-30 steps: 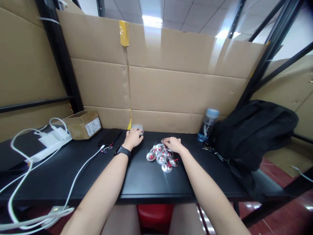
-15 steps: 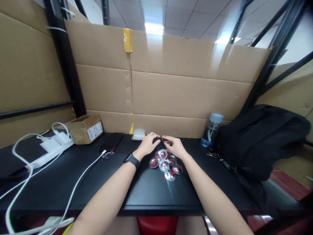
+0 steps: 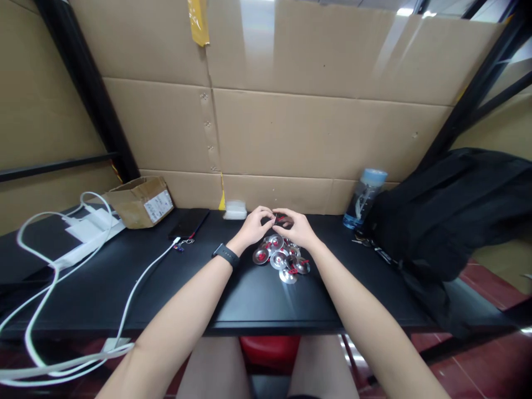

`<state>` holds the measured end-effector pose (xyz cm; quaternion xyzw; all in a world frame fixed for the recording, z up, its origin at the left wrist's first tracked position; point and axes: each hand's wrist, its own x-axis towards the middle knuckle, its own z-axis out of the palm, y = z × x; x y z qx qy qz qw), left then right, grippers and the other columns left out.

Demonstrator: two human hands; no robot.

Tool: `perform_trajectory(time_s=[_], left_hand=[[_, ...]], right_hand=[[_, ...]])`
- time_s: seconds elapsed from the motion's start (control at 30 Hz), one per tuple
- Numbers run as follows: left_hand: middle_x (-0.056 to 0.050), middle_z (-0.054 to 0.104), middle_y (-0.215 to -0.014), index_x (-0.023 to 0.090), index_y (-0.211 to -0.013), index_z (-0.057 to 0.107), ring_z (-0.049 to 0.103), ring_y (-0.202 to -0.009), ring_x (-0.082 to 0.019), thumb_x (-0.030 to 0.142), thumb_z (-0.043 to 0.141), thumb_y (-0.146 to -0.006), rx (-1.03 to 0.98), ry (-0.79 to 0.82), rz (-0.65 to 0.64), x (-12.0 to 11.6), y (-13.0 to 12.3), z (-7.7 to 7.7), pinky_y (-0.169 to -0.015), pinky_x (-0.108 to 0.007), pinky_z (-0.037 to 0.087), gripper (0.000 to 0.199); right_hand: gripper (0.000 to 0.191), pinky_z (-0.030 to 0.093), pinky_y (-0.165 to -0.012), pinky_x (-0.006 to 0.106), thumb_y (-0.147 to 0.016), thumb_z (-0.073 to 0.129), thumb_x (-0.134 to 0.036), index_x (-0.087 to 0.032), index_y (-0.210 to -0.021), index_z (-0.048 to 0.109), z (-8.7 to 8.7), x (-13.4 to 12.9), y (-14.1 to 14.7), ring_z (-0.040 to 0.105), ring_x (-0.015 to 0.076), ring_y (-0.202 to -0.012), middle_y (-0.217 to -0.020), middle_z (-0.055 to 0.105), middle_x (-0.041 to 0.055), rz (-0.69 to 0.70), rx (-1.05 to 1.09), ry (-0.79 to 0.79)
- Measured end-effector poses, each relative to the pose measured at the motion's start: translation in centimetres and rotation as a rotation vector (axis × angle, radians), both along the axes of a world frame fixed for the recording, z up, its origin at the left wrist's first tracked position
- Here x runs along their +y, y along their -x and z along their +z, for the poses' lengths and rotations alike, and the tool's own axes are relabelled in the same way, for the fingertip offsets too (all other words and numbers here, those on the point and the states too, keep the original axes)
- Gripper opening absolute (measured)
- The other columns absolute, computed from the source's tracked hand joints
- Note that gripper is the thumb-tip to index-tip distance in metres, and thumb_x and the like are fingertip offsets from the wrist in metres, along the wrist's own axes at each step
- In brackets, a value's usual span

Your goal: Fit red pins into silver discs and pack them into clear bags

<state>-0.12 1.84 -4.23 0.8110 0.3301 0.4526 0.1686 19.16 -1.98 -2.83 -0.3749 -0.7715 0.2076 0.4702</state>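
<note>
A pile of small silvery finger cymbals (image 3: 278, 259) with red cords lies on the black table (image 3: 257, 305). Just behind the pile, my left hand (image 3: 255, 227) and my right hand (image 3: 296, 228) meet at the fingertips. Between them a finger cymbal (image 3: 275, 219) is pinched, seen almost edge-on. Some red cord (image 3: 285, 220) shows inside the curl of my right fingers. My fingers partly hide this cymbal and its cord. A dark watch (image 3: 226, 255) is on my left wrist.
A white plastic packet (image 3: 235, 210) lies behind my left hand. Leftward are a phone (image 3: 189, 223), an open cardboard box (image 3: 141, 202) and a power strip (image 3: 89, 238) with white cables. A water bottle (image 3: 363, 199) and black backpack (image 3: 457, 216) stand right. Cardboard walls the back.
The view has tilted downward, so the table sits higher in the picture. My right fingers have curled in more, and red cord now shows between them. The pile looks unchanged.
</note>
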Motion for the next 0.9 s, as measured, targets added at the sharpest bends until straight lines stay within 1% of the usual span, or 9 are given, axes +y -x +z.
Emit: perform_trajectory(time_s=[0.1,0.2,0.27,0.33,0.47,0.53,0.7,0.8,0.9], left_hand=[[-0.008,0.064,-0.111,0.021,-0.091,0.07,0.063,-0.109,-0.022,0.028,0.061,-0.093,0.078,-0.026,0.032,0.1,0.2,-0.1,-0.102,-0.038,0.049,0.012],[-0.008,0.064,-0.114,0.021,-0.09,0.072,0.061,-0.111,-0.026,0.03,0.064,-0.092,0.3,-0.061,0.15,0.4,1.3,0.1,-0.101,-0.043,0.047,0.012],[-0.008,0.066,-0.112,0.022,-0.085,0.073,0.061,-0.109,-0.029,0.029,0.066,-0.089,0.469,-0.061,0.217,0.6,2.5,0.3,-0.1,-0.045,0.044,0.01],[-0.008,0.069,-0.106,0.022,-0.08,0.074,0.063,-0.105,-0.029,0.028,0.067,-0.087,0.578,-0.037,0.244,0.9,3.6,0.6,-0.099,-0.045,0.044,0.011],[-0.007,0.073,-0.098,0.023,-0.079,0.077,0.066,-0.1,-0.029,0.027,0.069,-0.083,0.629,-0.016,0.251,0.9,4.4,1.1,-0.096,-0.042,0.046,0.01],[-0.007,0.075,-0.098,0.024,-0.082,0.079,0.067,-0.097,-0.027,0.029,0.068,-0.083,0.568,-0.014,0.203,0.6,3.9,1.4,-0.094,-0.039,0.048,0.012],[-0.003,0.075,-0.097,0.027,-0.082,0.081,0.068,-0.092,-0.022,0.04,0.074,-0.081,0.442,0.017,-0.065,-0.9,1.5,1.6,-0.087,-0.033,0.049,0.015],[-0.002,0.074,-0.099,0.029,-0.076,0.081,0.067,-0.095,-0.024,0.037,0.08,-0.074,0.502,-0.004,-0.045,-1.3,0.4,1.1,-0.089,-0.035,0.047,0.008],[-0.002,0.073,-0.098,0.028,-0.073,0.078,0.064,-0.097,-0.025,0.033,0.08,-0.075,0.546,-0.018,-0.008,-1.2,0.0,0.4,-0.091,-0.036,0.044,0.006]], right_hand=[[0.049,0.058,-0.082,0.029,-0.077,0.069,-0.026,-0.023,-0.126,0.066,-0.2,0.3,0.1,0.073,0.0193,-0.096,-0.124,0.073,0.0062,-0.043,0.006,0.02],[0.054,0.057,-0.08,0.029,-0.074,0.068,-0.022,-0.022,-0.128,0.064,-0.4,1.3,-1.0,0.072,0.0179,-0.089,-0.121,0.073,0.0065,-0.163,-0.041,0.042],[0.051,0.056,-0.084,0.031,-0.072,0.07,-0.021,-0.021,-0.124,0.066,-0.7,2.0,-2.5,0.071,0.0185,-0.086,-0.113,0.075,0.0066,-0.294,-0.154,0.076],[0.045,0.054,-0.089,0.034,-0.07,0.074,-0.021,-0.019,-0.115,0.071,-1.2,2.8,-4.5,0.07,0.0223,-0.094,-0.11,0.074,0.0084,-0.42,-0.313,0.123],[0.038,0.054,-0.09,0.035,-0.069,0.079,-0.026,-0.013,-0.105,0.075,-2.7,4.2,-8.0,0.07,0.0265,-0.098,-0.115,0.07,0.0165,-0.573,-0.501,0.248],[0.037,0.054,-0.087,0.034,-0.069,0.08,-0.027,-0.013,-0.104,0.076,-3.4,4.7,-9.0,0.071,0.0267,-0.096,-0.108,0.072,0.0151,-0.588,-0.509,0.299],[0.035,0.053,-0.083,0.03,-0.072,0.081,-0.032,-0.019,-0.105,0.076,-3.9,5.0,-9.6,0.072,0.023,-0.093,-0.1,0.076,0.0086,-0.578,-0.494,0.303],[0.035,0.053,-0.09,0.034,-0.076,0.08,-0.037,-0.021,-0.106,0.075,-3.6,4.7,-8.9,0.07,0.0244,-0.102,-0.11,0.074,0.0095,-0.575,-0.492,0.277],[0.032,0.052,-0.095,0.039,-0.08,0.077,-0.033,-0.021,-0.109,0.075,-3.0,4.4,-7.7,0.069,0.0242,-0.104,-0.115,0.072,0.0101,-0.513,-0.478,0.269]])
